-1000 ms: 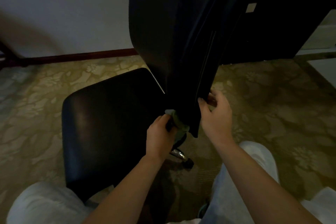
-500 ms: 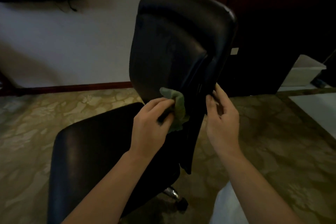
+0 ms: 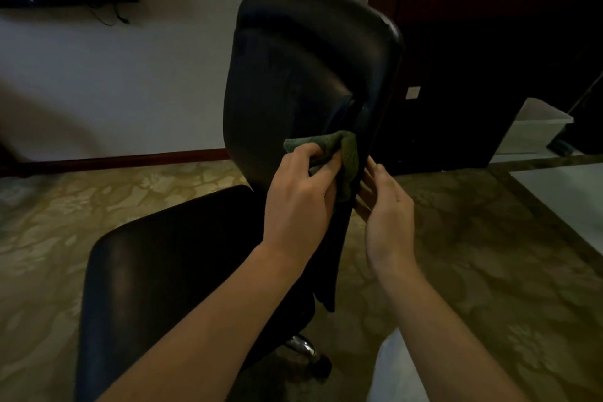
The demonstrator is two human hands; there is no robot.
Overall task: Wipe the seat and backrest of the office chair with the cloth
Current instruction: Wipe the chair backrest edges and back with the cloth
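The left hand (image 3: pixel 300 199) has its grip clenched round the green cloth (image 3: pixel 341 147), pressing it against the near edge of the black backrest (image 3: pixel 293 75), low down and above the seat (image 3: pixel 156 271). The right hand (image 3: pixel 388 209) has a released grip, its fingers fairly straight and touching the backrest's rear edge, just beside the cloth.

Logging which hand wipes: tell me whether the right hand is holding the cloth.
No: the left hand grips the cloth against the backrest; the right hand lays straight fingers at its edge.
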